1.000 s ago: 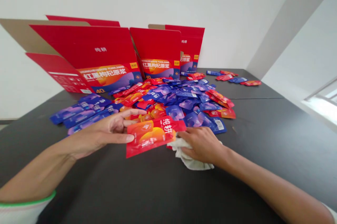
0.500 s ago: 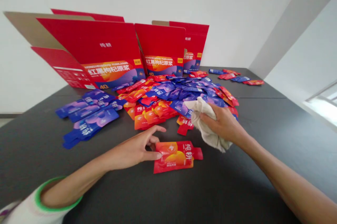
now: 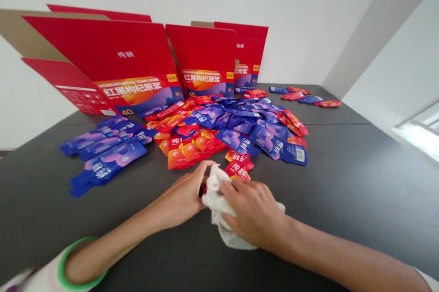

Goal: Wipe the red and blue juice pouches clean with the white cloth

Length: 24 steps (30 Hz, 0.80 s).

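Note:
My right hand (image 3: 255,213) is closed on a crumpled white cloth (image 3: 215,191) and presses it down on the black table (image 3: 343,173), over a red pouch that is almost wholly hidden beneath it. My left hand (image 3: 183,196) lies just left of the cloth, touching it. Its fingers are curled in a pinch at the hidden pouch's left end. Directly behind both hands lie red-orange pouches (image 3: 192,148) at the near edge of a large heap.
A wide heap of red and blue pouches (image 3: 240,120) covers the table's middle. Blue pouches (image 3: 103,157) lie grouped at the left, and a few pouches (image 3: 305,95) at the far right. Three open red cartons (image 3: 113,59) stand against the back wall.
My left hand laid the red pouch flat on the table and kept hold of its end. My right hand lifted the cloth, then brought it down over the pouch.

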Each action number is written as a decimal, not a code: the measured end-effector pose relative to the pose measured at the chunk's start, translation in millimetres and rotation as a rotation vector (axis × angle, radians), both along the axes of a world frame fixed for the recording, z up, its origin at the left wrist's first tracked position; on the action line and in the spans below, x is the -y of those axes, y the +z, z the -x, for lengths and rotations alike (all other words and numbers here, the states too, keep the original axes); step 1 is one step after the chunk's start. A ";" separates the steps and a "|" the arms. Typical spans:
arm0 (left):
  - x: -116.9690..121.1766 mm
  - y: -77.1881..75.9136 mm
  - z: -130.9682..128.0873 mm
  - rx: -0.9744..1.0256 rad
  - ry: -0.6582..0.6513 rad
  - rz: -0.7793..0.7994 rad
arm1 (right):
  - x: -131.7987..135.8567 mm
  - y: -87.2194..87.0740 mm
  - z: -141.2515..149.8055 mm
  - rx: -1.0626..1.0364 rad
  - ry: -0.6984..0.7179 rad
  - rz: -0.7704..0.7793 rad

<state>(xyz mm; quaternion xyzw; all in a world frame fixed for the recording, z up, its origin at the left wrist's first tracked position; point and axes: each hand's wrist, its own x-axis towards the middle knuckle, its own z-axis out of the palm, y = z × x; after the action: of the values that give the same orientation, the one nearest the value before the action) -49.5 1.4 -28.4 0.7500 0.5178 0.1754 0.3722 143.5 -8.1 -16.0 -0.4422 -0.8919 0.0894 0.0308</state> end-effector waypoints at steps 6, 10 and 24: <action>-0.8 3.6 -2.0 0.006 0.007 0.064 | -19.8 6.7 -10.3 0.057 -0.185 -0.070; -0.9 0.9 -1.8 0.018 -0.007 0.031 | -19.8 7.2 -9.9 0.047 0.025 -0.045; 0.0 -2.1 -2.4 0.051 -0.051 0.021 | -18.9 4.5 -6.2 0.002 0.094 -0.098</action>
<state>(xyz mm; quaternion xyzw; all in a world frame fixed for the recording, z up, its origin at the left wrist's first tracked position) -47.0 1.4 -30.5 0.7543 0.4907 0.1794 0.3976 149.7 10.8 -11.6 -0.3981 -0.9150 0.0463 0.0472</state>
